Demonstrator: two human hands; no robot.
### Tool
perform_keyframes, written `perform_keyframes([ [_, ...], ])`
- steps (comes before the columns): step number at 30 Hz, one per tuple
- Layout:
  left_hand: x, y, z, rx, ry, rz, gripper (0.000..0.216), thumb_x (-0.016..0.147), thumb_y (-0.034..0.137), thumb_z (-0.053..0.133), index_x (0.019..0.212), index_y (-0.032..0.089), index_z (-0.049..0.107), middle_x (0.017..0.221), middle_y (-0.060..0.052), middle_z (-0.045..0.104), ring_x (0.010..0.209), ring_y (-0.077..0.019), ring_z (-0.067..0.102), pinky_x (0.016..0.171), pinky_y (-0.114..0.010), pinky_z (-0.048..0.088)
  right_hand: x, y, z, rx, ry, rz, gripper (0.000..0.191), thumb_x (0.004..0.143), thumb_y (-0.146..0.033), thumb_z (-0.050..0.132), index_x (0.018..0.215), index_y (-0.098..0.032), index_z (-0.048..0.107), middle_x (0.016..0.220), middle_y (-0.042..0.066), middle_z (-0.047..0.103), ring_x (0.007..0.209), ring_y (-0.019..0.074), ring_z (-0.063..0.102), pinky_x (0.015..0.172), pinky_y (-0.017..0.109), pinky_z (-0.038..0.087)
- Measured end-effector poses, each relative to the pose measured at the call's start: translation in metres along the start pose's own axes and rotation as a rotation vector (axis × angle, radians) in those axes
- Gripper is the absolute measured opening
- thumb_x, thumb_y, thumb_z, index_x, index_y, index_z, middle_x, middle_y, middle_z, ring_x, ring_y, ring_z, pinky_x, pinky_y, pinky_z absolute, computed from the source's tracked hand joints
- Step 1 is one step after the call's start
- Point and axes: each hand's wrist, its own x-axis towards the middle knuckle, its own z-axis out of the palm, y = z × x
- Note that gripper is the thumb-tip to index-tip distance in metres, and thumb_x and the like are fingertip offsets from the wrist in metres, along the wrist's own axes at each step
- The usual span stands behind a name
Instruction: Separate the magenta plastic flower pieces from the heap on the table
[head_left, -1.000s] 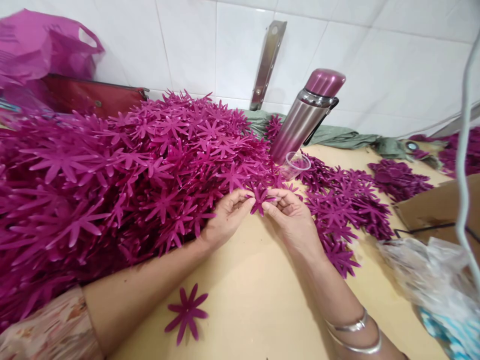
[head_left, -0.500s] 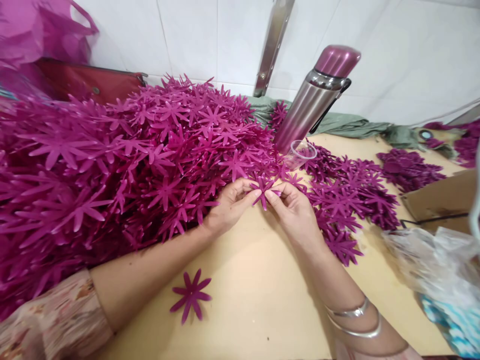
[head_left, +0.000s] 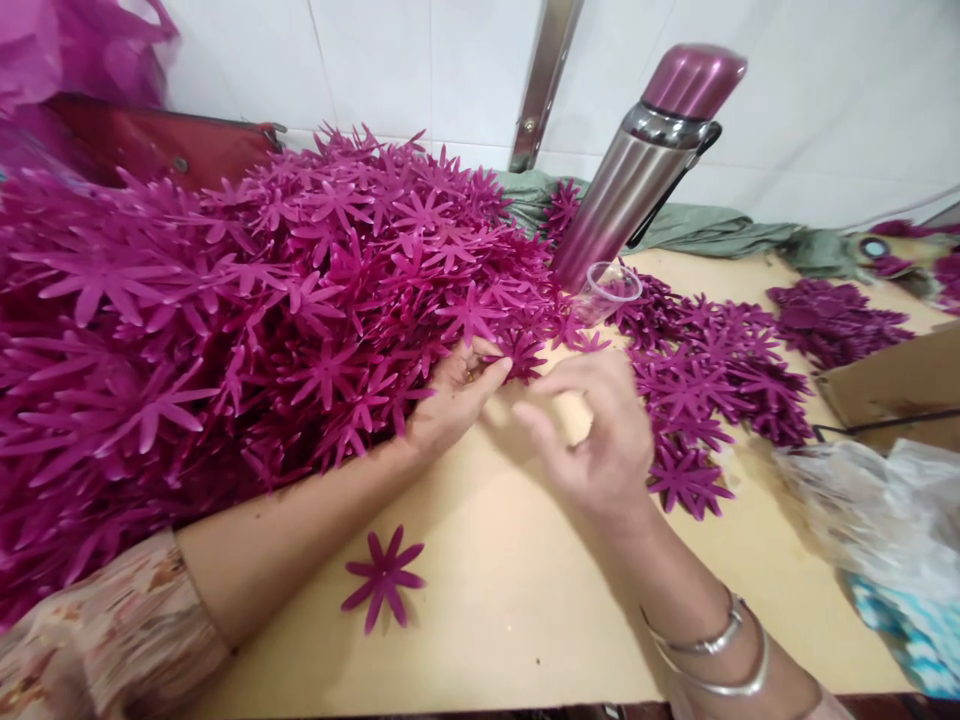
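My left hand [head_left: 466, 392] pinches a magenta artificial flower piece [head_left: 520, 357] with long narrow petals between thumb and fingers. Just right of it, my right hand [head_left: 596, 430] is blurred, thumb and fingers apart, with nothing visible between them. A large heap of the same magenta flower pieces [head_left: 322, 290] rises behind and left of my left hand. One single flower piece [head_left: 384, 578] lies flat on the table [head_left: 495, 600] in front of my left forearm. To the right of my right hand lies a lower pile of darker flower pieces [head_left: 705, 375].
A silver and magenta thermos flask [head_left: 637, 165] stands behind my hands, beside a clear plastic cup [head_left: 611, 290]. More dark pieces [head_left: 836, 322] lie at the right, near a cardboard box [head_left: 896, 385] and clear plastic bags [head_left: 862, 500]. A red bag [head_left: 161, 150] sits behind the heap.
My right hand has let go of the flower piece, opened and moved slightly down and right. The left hand keeps the piece. The view has shifted a little.
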Motion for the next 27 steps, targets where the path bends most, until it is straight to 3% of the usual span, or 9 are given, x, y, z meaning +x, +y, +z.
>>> perform_keyframes([
  [3, -0.001, 0.002, -0.001, 0.022, 0.005, -0.050, 0.018, 0.085, 0.029, 0.073, 0.085, 0.020, 0.059, 0.072, 0.005, 0.056, 0.072, -0.0113, 0.054, 0.081, -0.027, 0.046, -0.010, -0.035, 0.013, 0.550, -0.438, -0.128, 0.011, 0.097, -0.030, 0.065, 0.090, -0.021, 0.065, 0.082, 0.001, 0.072, 0.079, 0.0138, 0.067, 0.083, 0.029, 0.054],
  [5, -0.002, 0.006, -0.001, -0.003, -0.021, -0.097, 0.015, 0.089, 0.031, 0.070, 0.095, 0.021, 0.060, 0.072, 0.005, 0.056, 0.071, -0.0113, 0.055, 0.080, -0.027, 0.047, -0.022, -0.051, 0.027, 0.818, -0.718, -0.198, 0.016, 0.100, -0.027, 0.060, 0.090, -0.016, 0.066, 0.088, 0.003, 0.077, 0.084, 0.0101, 0.070, 0.086, 0.020, 0.053],
  [7, -0.003, 0.009, -0.001, -0.026, -0.053, -0.128, 0.020, 0.091, 0.033, 0.067, 0.106, 0.021, 0.060, 0.077, 0.004, 0.061, 0.074, -0.0120, 0.058, 0.080, -0.027, 0.047, -0.033, -0.056, 0.039, 0.915, -0.887, -0.258, 0.018, 0.102, -0.019, 0.054, 0.093, -0.012, 0.068, 0.099, 0.008, 0.079, 0.096, 0.0095, 0.071, 0.096, 0.017, 0.049],
  [10, -0.003, 0.011, -0.001, -0.040, -0.079, -0.146, 0.025, 0.091, 0.034, 0.067, 0.112, 0.022, 0.060, 0.083, 0.002, 0.065, 0.080, -0.0127, 0.060, 0.084, -0.027, 0.048, -0.039, -0.046, 0.044, 0.776, -0.956, -0.224, 0.016, 0.099, -0.024, 0.061, 0.092, -0.013, 0.070, 0.088, 0.004, 0.078, 0.087, 0.0120, 0.070, 0.092, 0.022, 0.049],
  [16, -0.001, 0.007, -0.001, -0.032, -0.008, -0.101, 0.027, 0.088, 0.039, 0.073, 0.103, 0.020, 0.061, 0.081, 0.002, 0.062, 0.079, -0.0126, 0.057, 0.087, -0.028, 0.045, -0.006, -0.004, 0.012, 0.514, -0.845, 0.085, 0.033, 0.097, -0.038, 0.063, 0.070, -0.019, 0.064, 0.063, -0.004, 0.058, 0.063, 0.0122, 0.054, 0.078, 0.030, 0.047],
  [18, -0.001, 0.007, -0.002, -0.051, 0.003, -0.092, 0.026, 0.087, 0.040, 0.074, 0.093, 0.019, 0.060, 0.077, 0.003, 0.059, 0.076, -0.0121, 0.054, 0.085, -0.028, 0.045, 0.005, 0.008, -0.004, 0.446, -0.776, 0.190, 0.039, 0.097, -0.040, 0.063, 0.063, -0.020, 0.058, 0.062, -0.004, 0.051, 0.062, 0.0120, 0.048, 0.069, 0.029, 0.043],
  [21, -0.001, 0.008, -0.001, -0.127, -0.001, -0.104, 0.029, 0.086, 0.043, 0.075, 0.083, 0.019, 0.058, 0.075, 0.003, 0.059, 0.074, -0.0124, 0.055, 0.085, -0.029, 0.047, 0.013, 0.022, -0.025, 0.386, -0.668, 0.396, 0.043, 0.096, -0.043, 0.064, 0.061, -0.019, 0.054, 0.066, -0.002, 0.053, 0.063, 0.0123, 0.049, 0.061, 0.027, 0.039],
  [24, -0.001, 0.010, 0.002, -0.205, -0.028, -0.143, 0.029, 0.084, 0.043, 0.077, 0.082, 0.019, 0.061, 0.080, 0.000, 0.066, 0.079, -0.0152, 0.062, 0.089, -0.033, 0.050, 0.011, 0.032, -0.030, 0.359, -0.363, 0.511, 0.040, 0.093, -0.045, 0.067, 0.065, -0.020, 0.054, 0.063, -0.003, 0.053, 0.060, 0.0123, 0.049, 0.058, 0.026, 0.039],
  [27, 0.000, 0.010, 0.005, -0.297, -0.102, -0.178, 0.027, 0.081, 0.040, 0.079, 0.091, 0.019, 0.066, 0.087, -0.002, 0.072, 0.086, -0.0175, 0.067, 0.094, -0.036, 0.051, 0.005, 0.038, -0.018, 0.259, -0.004, 0.459, 0.019, 0.087, -0.036, 0.075, 0.081, -0.022, 0.062, 0.074, -0.003, 0.057, 0.068, 0.0145, 0.053, 0.065, 0.028, 0.044],
])
